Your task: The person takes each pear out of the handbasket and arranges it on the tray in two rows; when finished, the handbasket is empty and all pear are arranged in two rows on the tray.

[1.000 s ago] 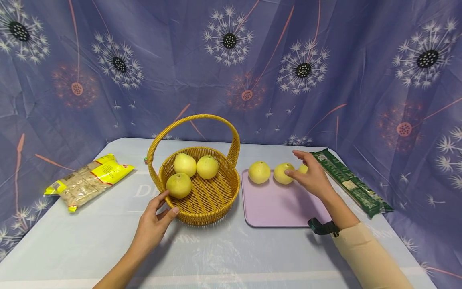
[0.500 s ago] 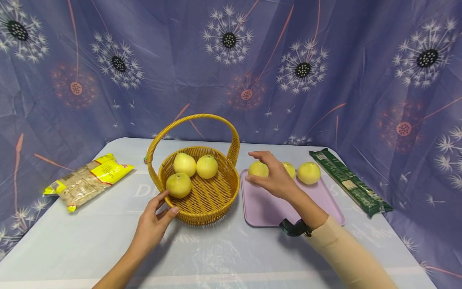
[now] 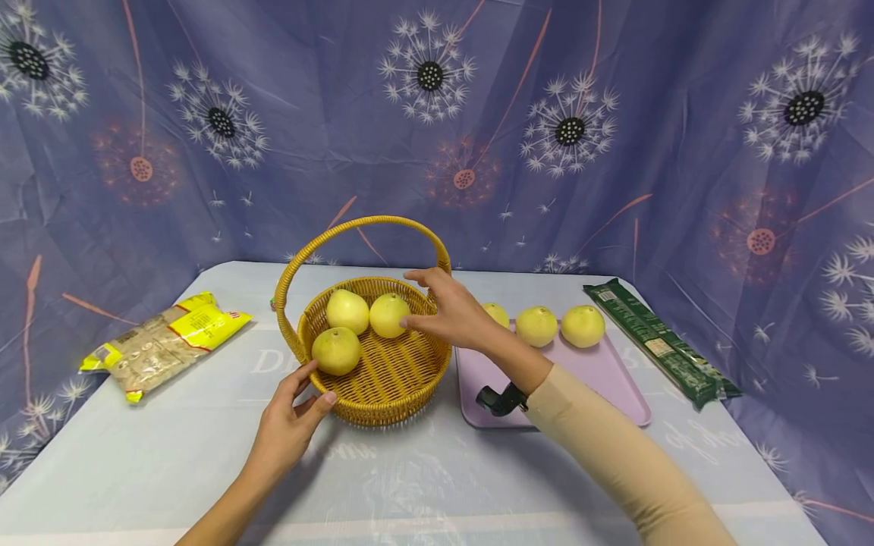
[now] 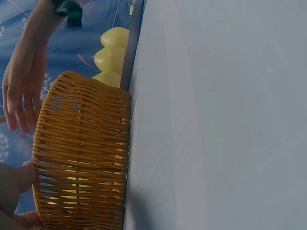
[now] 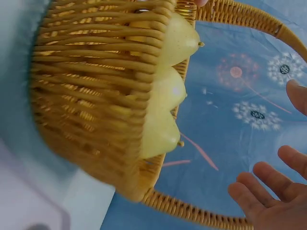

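Note:
A golden wicker basket (image 3: pixel 382 413) with a tall arched handle stands mid-table, holding 3 round, pale yellow fruits (image 3: pixel 337 351) with short stems. My left hand (image 3: pixel 290 421) grips its front-left rim, one fingertip at the left side and the thumb at the front. Over the basket's right side is my right hand (image 3: pixel 451 311), fingers and thumb spread apart with nothing between them. In the right wrist view, the right hand (image 5: pixel 273 191) shows straight, spread fingers beside the basket handle (image 5: pixel 201 213). Another 3 such fruits (image 3: pixel 536 326) sit along the back of a lilac tray (image 3: pixel 614 383).
The tray stands just right of the basket, under my right forearm. A yellow-and-clear food packet (image 3: pixel 171 341) lies at the left, and a long green packet (image 3: pixel 658 341) at the right. A patterned purple curtain (image 3: pixel 328 152) hangs behind the table.
My right hand has swung left from the tray's right-hand fruit, across the tray, to above the basket's right side. It carries nothing. The left hand has stayed at the rim.

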Demonstrator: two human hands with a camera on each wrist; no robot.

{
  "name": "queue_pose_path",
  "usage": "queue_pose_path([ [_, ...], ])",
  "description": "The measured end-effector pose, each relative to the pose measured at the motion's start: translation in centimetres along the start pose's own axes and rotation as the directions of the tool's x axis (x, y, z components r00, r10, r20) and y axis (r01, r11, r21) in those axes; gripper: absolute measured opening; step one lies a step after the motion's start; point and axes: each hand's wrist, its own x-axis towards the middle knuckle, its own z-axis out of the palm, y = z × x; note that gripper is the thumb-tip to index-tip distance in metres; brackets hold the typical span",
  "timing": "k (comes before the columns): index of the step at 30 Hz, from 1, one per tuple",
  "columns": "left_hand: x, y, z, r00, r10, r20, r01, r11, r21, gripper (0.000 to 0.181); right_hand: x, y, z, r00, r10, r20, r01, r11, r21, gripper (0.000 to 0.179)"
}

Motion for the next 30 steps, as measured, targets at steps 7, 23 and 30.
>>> queue_pose_path([
  [7,0.1,0.0,0.0,1.0,0.01,-0.009,-0.01,1.0,-0.005,0.061,3.3,-0.8,1.4,0.994,0.084,0.066,-0.086,0.996,0.033,0.069],
  [23,0.1,-0.2,0.0,1.0,0.018,-0.005,-0.019,1.0,-0.008,0.062,8.4,-0.4,3.6,0.955,0.28,0.102,-0.287,0.956,0.06,0.073],
  [30,0.1,-0.2,0.0,1.0,0.016,0.0,-0.016,1.0,-0.008,0.062,8.9,0.0,4.5,0.934,0.337,0.123,-0.347,0.935,0.075,0.073],
])
